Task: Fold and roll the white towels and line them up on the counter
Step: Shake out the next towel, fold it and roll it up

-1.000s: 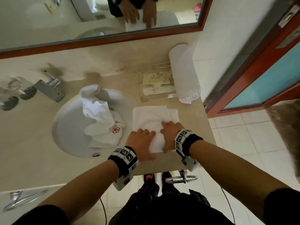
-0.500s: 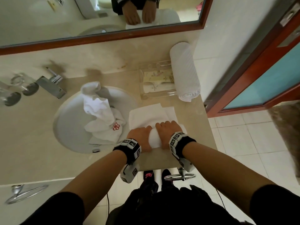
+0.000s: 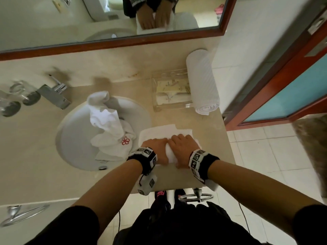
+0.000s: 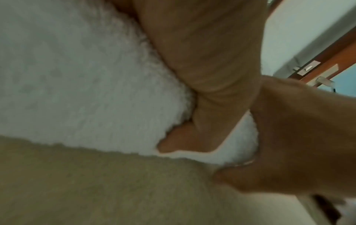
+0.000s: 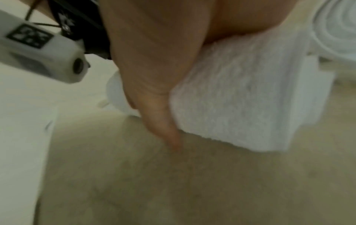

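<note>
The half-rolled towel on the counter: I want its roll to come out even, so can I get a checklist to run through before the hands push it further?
1. Both hands on the roll: ok. The left hand and right hand sit side by side on the half-rolled towel.
2. Flat part ahead lies smooth: ok, though its far edge is stepped.
3. Counter free ahead of the roll: ok up to the clear tray.
4. Roll tightness: cannot tell, the hands cover it.
5. Finished rolled towel out of the way: ok, it lies by the wall.
6. Crumpled towels in the sink apart from the roll: cannot tell.
</note>
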Demonstrator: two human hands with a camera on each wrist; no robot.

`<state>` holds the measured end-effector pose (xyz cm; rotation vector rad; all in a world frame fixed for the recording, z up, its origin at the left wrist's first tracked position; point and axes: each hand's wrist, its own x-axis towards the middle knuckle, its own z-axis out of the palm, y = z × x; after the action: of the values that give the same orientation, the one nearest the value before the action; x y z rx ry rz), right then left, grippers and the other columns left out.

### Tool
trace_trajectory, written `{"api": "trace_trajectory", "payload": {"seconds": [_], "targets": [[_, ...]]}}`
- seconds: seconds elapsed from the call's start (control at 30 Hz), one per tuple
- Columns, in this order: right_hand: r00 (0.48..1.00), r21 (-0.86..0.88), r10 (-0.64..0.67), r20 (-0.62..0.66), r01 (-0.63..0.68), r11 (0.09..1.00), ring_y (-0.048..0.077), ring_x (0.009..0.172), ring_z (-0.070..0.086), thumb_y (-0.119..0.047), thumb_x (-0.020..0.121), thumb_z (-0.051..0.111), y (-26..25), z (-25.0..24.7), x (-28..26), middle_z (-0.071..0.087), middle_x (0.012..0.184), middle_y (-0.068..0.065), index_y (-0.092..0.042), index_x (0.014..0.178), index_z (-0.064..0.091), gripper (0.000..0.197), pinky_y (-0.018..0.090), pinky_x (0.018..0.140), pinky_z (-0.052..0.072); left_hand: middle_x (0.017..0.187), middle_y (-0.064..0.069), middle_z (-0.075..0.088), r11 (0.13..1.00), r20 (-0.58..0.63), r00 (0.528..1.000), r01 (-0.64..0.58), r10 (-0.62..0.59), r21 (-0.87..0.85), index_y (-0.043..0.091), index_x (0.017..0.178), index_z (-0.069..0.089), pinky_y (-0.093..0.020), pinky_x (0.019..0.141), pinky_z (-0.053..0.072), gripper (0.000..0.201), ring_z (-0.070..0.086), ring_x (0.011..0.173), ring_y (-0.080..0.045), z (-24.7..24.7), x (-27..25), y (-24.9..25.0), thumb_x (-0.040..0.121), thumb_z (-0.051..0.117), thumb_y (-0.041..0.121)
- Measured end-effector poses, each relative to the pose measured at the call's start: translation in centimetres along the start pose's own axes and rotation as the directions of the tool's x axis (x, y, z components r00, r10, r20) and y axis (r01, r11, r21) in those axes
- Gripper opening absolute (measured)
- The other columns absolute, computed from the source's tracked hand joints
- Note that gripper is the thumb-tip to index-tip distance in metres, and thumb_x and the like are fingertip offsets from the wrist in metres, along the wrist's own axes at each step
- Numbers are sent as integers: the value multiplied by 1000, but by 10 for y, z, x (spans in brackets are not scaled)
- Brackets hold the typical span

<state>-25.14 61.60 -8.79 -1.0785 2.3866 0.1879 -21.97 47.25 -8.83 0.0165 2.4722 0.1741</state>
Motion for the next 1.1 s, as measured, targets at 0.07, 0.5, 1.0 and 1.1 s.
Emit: {"api": "trace_trajectory", "payload": {"seconds": [0.07, 0.5, 1.0, 1.1], "targets": [[999, -14, 24, -37, -24, 1000, 29, 116, 47, -37, 69, 77, 0, 5, -3, 47, 131, 8, -14, 141, 31, 89, 42, 95, 39, 121, -1, 61, 1000, 74, 997, -3, 3, -12, 28, 127, 47, -36, 89, 52, 78, 62, 103, -24, -4, 7, 0, 58, 77, 49], [934, 402, -16, 357, -138, 905, 28, 71, 68, -30, 43, 79, 14, -22, 17, 72, 82, 9, -14, 77, 72, 38, 40, 61, 58, 109, -2, 61, 986, -157, 981, -90, 112, 138, 23, 122, 43, -34, 75, 39, 71, 60, 95, -26, 13, -4, 15, 68, 71, 60], [979, 246, 21, 203, -71, 967, 19, 86, 60, -47, 57, 83, 31, -10, 7, 61, 114, 2, -28, 113, 47, 69, 30, 73, 49, 125, -6, 53, 954, -128, 977, -129, 168, 270, 16, 142, 32, -41, 91, 43, 82, 54, 109, -29, 4, -3, 17, 76, 66, 52], [977, 293, -13, 214, -52, 955, 18, 75, 59, -47, 53, 77, 31, -11, 11, 59, 91, -2, -23, 111, 49, 68, 35, 68, 54, 126, -6, 51, 928, -194, 959, -130, 208, 350, 15, 146, 24, -42, 89, 38, 79, 52, 107, -29, 16, -11, 7, 81, 58, 45]]}}
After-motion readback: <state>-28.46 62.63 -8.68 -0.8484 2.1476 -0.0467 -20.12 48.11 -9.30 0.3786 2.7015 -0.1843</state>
